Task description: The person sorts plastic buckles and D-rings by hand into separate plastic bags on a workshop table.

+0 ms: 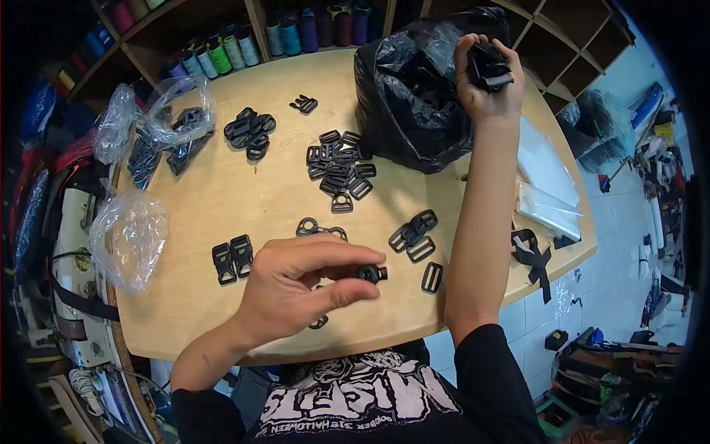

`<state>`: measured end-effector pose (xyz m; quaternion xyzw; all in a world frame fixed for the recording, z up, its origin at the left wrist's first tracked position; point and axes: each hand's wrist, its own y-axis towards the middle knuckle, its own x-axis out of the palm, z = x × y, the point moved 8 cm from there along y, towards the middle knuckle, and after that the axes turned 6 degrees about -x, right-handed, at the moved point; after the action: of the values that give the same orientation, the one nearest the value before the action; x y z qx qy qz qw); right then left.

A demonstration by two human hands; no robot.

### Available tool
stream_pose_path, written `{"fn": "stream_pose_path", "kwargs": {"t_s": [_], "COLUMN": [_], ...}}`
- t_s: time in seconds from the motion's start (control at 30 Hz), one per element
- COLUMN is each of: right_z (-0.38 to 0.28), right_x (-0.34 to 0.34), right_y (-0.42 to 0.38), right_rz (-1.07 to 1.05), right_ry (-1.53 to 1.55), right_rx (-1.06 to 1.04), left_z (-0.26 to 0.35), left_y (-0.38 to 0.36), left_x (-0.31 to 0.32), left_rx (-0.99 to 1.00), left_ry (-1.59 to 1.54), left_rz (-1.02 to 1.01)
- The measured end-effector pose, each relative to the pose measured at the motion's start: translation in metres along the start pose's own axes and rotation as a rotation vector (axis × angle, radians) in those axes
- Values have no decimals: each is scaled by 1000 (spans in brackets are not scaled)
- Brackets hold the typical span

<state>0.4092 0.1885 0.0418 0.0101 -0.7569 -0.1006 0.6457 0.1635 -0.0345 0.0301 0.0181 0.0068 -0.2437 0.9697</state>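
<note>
Low over the table's near side, my left hand pinches a small black cord lock between thumb and fingertips. My right hand is raised by the black plastic bag, palm up, its fingers curled around a handful of black plastic buckles; their exact kind is hard to make out. Beneath the left hand lie black ring-shaped pieces, partly hidden. Two side-release buckles rest to its left. A few buckles and sliders lie to its right, with a single slider nearer me.
The open black plastic bag stands at the back right. Slider buckles form a pile mid-table, with another black pile farther left. Clear plastic bags line the left edge. Clear packets and black webbing lie right. Thread spools stand behind.
</note>
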Motion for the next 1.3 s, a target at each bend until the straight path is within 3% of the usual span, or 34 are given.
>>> {"fn": "stream_pose_path", "kwargs": {"t_s": [0.1,0.17,0.27,0.33,0.37,0.47,0.57,0.7,0.93,1.03,1.1,1.3], "right_z": [2,3,3,3,2,3,1,1,12,12,13,37], "right_x": [-1,0,-2,-3,-5,-5,-8,-8,-5,-5,-4,26], "right_y": [0,0,-1,0,0,-3,-2,-1,-5,-6,-5,-23], "right_rz": [1,-6,23,33,51,79,80,83,55,67,62,15], "right_ry": [8,24,-8,-16,-32,-81,-73,-68,-99,-97,-95,-64], "right_rx": [14,32,-3,-21,-36,-66,-60,-47,-23,-29,-25,119], "left_z": [4,-7,-40,-66,-72,-71,-78,-81,-80,-71,-37,-55], "left_y": [7,16,33,37,40,49,52,47,50,58,61,84], "left_x": [-23,-58,-111,-147,-152,-155,-149,-150,-161,-178,-194,-202], "left_rx": [-14,-33,-95,-310,-307,-227,-324,-246,-354,-272,-21,-145], "left_ry": [151,352,333,394,399,675,748,813,666,695,1106,1102], "left_rz": [41,199,249,395,396,382,295,266,286,383,671,580]}}
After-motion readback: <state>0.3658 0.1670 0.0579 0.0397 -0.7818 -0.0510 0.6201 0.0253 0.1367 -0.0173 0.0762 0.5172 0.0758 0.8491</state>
